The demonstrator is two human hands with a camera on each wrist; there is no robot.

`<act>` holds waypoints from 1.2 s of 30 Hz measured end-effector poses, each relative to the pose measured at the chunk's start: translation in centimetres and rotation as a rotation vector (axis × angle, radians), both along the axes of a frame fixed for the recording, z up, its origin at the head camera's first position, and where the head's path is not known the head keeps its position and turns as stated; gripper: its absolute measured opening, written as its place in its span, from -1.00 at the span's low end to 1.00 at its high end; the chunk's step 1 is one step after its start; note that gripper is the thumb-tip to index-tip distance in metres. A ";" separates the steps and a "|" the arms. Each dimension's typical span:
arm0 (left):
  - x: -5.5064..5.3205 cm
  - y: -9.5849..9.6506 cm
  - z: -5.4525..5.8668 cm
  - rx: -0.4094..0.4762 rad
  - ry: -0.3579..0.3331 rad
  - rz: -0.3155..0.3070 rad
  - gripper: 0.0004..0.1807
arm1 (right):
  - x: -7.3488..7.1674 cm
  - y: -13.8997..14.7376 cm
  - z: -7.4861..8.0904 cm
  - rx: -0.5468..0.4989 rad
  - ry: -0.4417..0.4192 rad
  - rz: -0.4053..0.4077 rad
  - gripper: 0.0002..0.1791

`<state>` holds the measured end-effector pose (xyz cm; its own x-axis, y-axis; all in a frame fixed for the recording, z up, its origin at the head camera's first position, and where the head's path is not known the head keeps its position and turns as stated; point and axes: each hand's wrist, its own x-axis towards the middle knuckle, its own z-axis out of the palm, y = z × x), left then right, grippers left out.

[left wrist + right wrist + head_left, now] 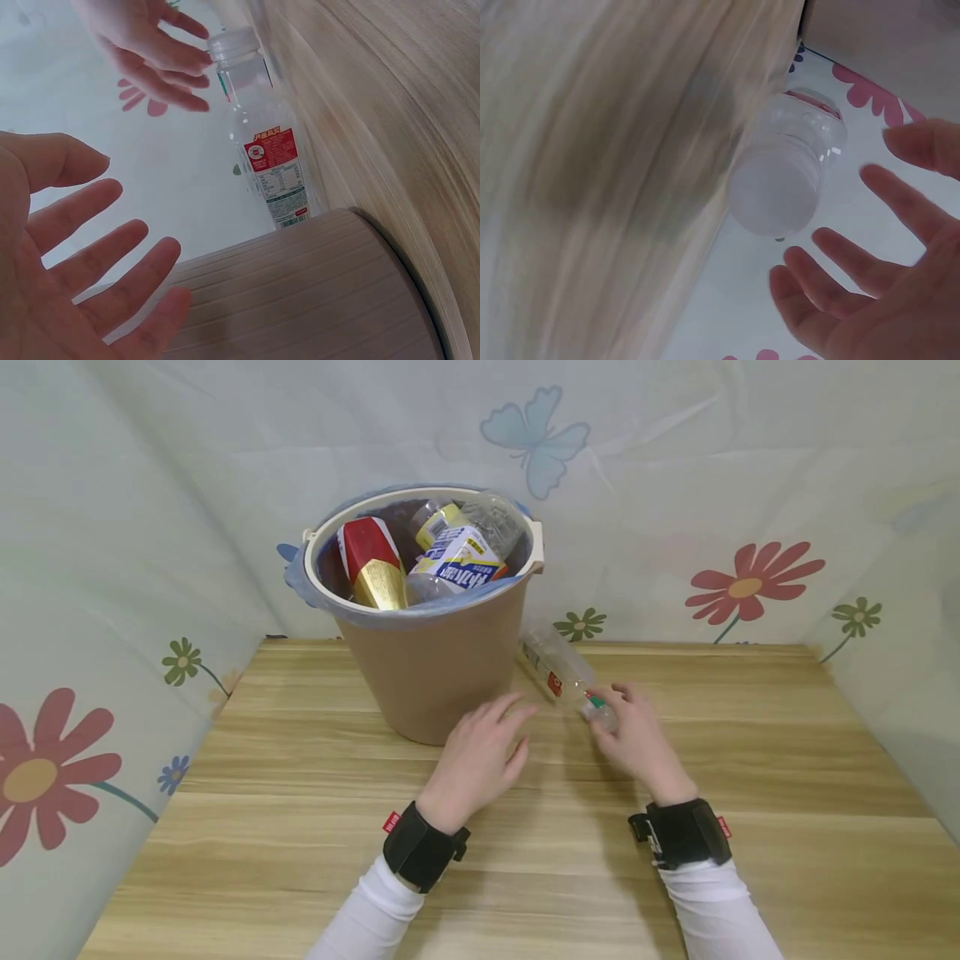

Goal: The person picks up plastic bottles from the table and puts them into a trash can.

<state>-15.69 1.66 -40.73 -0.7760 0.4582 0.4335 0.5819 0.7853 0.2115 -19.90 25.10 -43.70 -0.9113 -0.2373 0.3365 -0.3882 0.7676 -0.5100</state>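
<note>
A clear plastic bottle [553, 668] with a white cap and a red label patch [271, 152] lies on the table, beside the bin. Just over its capped end is my right hand [636, 739], fingers spread and loosely bent. The right wrist view has the white cap [774, 187] a little apart from those fingers [840, 262]. My left hand [480, 756] is in front of the bin [442, 668], palm toward the bottle, with its fingers spread and nothing in them. In the head view the far end of the bottle is partly behind the bin.
Inside the bin, lined with a blue bag [303, 585], are a red and gold container [372, 564], a bottle with a blue and white label [463, 560] and other clear plastic pieces. A patterned curtain [637, 510] stands behind the wooden table [285, 835].
</note>
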 end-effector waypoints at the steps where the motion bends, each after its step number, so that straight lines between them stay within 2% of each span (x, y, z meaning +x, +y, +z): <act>1: 0.0 0.0 0.0 0.000 0.001 -0.002 -0.57 | 0.0 0.0 -0.1 0.014 -0.008 0.012 -0.54; 6: 0.1 0.0 0.1 -0.002 0.002 -0.002 -0.59 | -0.1 0.0 -0.6 0.054 -0.035 0.065 -0.54; 10: 0.1 0.0 0.1 -0.015 0.000 -0.007 -0.58 | -0.2 0.0 -1.1 0.059 -0.051 0.075 -0.55; 15: 0.1 0.0 0.0 -0.026 0.007 -0.015 -0.58 | -0.1 0.0 -1.0 0.092 -0.137 0.066 -0.55; 21: 0.1 -0.1 0.0 -0.041 0.011 -0.012 -0.58 | 0.5 0.3 0.0 0.122 -0.222 0.117 -0.60; 26: 0.2 -0.2 0.1 -0.047 -0.012 -0.006 -0.59 | 1.3 1.1 1.6 0.148 -0.305 0.210 -0.68; 30: 0.2 -0.2 0.3 -0.057 -0.028 -0.004 -0.59 | 2.0 1.8 3.0 0.161 -0.410 0.277 -0.72; 36: 0.2 -0.2 0.3 -0.067 -0.039 -0.006 -0.59 | 3.1 2.7 4.3 0.191 -0.541 0.296 -0.78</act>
<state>-15.45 1.46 -40.46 -0.7887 0.4899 0.3713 0.5789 0.7951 0.1806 -16.83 27.85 -39.39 -0.8271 -0.5149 -0.2252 -0.3235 0.7639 -0.5584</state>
